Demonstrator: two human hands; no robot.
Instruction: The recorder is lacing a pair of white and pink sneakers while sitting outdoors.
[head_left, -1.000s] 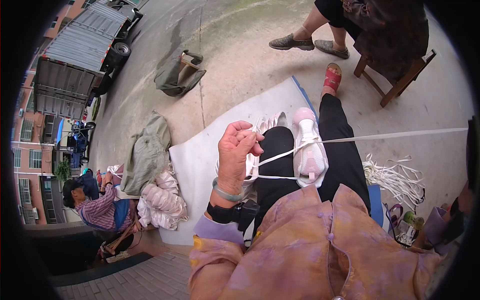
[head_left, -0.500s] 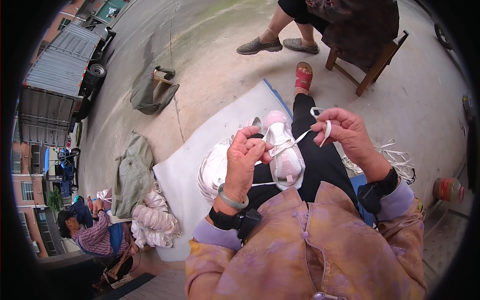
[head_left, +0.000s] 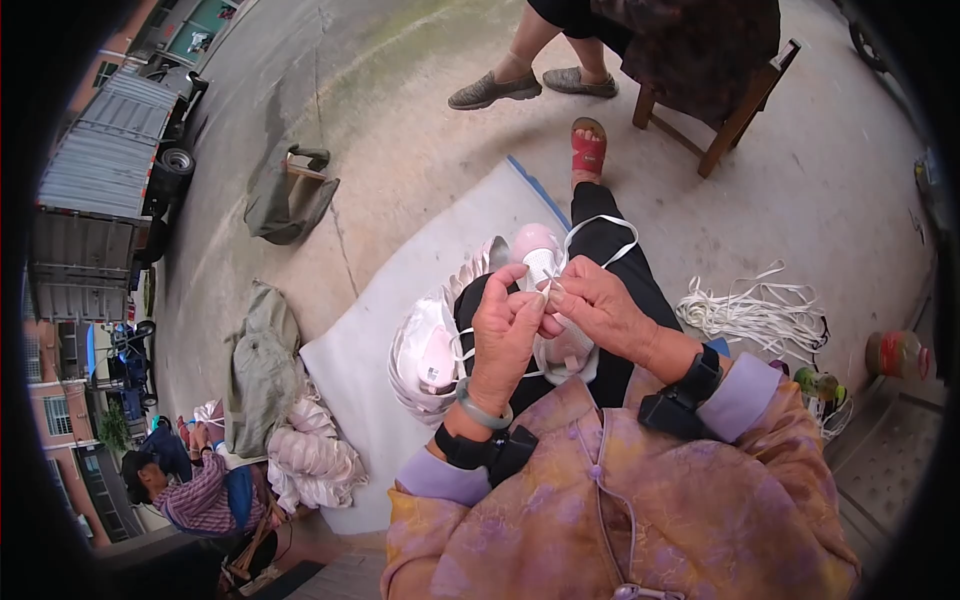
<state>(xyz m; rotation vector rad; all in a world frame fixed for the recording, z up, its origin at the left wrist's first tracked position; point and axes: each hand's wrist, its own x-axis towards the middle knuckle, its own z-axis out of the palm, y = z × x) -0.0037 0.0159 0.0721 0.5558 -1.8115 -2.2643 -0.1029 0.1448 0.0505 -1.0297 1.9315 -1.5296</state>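
A pink and white sneaker [head_left: 537, 243] lies over my lap, its toe pointing away from me. Above it my two hands meet, fingertips almost touching. Thumb and fingers of my left hand [head_left: 508, 318] are pinched on the white shoelace. My right hand [head_left: 606, 308] also pinches the shoelace [head_left: 622, 232], and a loop of it arcs up beyond the knuckles. The fingers cover the middle of the sneaker. Left of my left hand, a nested row of pale sneakers [head_left: 425, 350] rests on the white sheet.
A heap of white shoelaces [head_left: 755, 308] lies on the ground to the right, near a jar [head_left: 890, 353]. More bundled shoes [head_left: 318, 455] sit at left beside a grey-green cloth [head_left: 262, 365]. Another person sits on a wooden chair [head_left: 735, 130] ahead; one more works at far left.
My right hand has come left and down to meet my left hand over the sneaker. The lace end it held out at the right is now a loop above the hand.
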